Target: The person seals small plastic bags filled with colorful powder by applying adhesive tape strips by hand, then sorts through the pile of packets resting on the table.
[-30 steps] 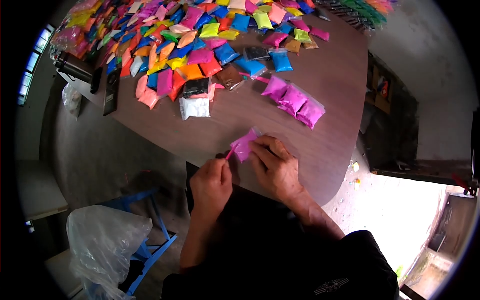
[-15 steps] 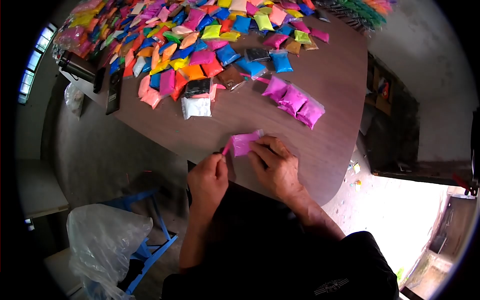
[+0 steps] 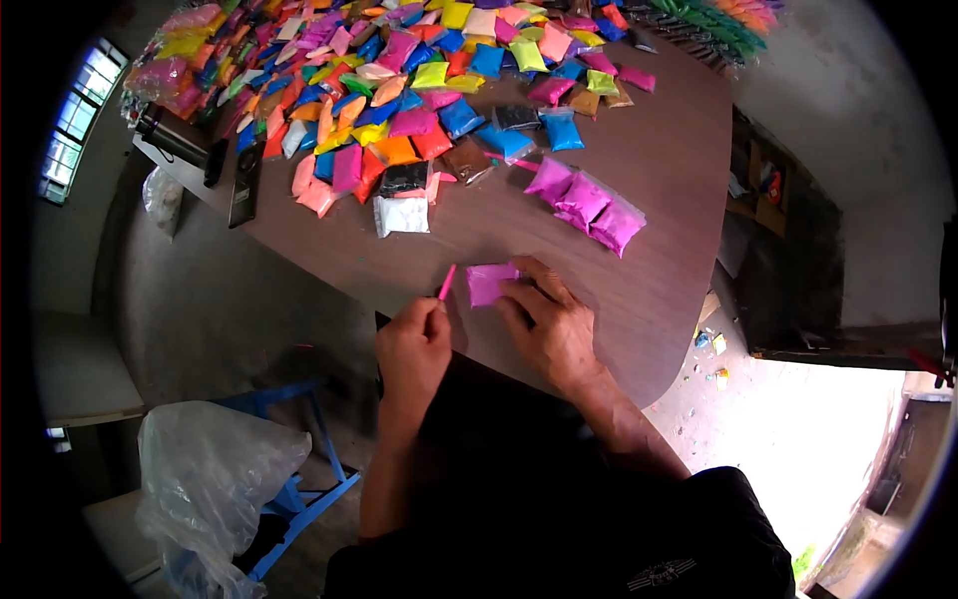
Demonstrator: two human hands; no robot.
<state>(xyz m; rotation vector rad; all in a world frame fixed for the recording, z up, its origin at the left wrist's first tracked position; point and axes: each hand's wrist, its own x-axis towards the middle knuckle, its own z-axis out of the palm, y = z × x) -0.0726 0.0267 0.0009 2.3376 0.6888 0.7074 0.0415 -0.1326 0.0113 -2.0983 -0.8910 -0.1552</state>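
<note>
Near the table's front edge, my left hand (image 3: 417, 337) is closed around a thin pink stick (image 3: 447, 283), its tip pointing up. Just right of the stick, a small purple-pink packet (image 3: 486, 285) lies on the table. My right hand (image 3: 554, 324) pinches the right end of this packet between thumb and fingers. The stick and the packet are apart. Farther back on the right lie several purple-pink packets (image 3: 586, 202) side by side, touching each other.
Many coloured packets (image 3: 411, 122) cover the back of the brown table (image 3: 659, 290). A white packet (image 3: 402, 216) sits at the pile's near edge. At the left are a dark bottle (image 3: 175, 135) and a flat dark object (image 3: 245, 185). A plastic bag (image 3: 215, 464) hangs over a blue frame (image 3: 324, 439).
The stick has come away from the packet and now points upward in my left hand. The packet has turned from slanted to nearly level, still under my right fingers. The view has shifted slightly.
</note>
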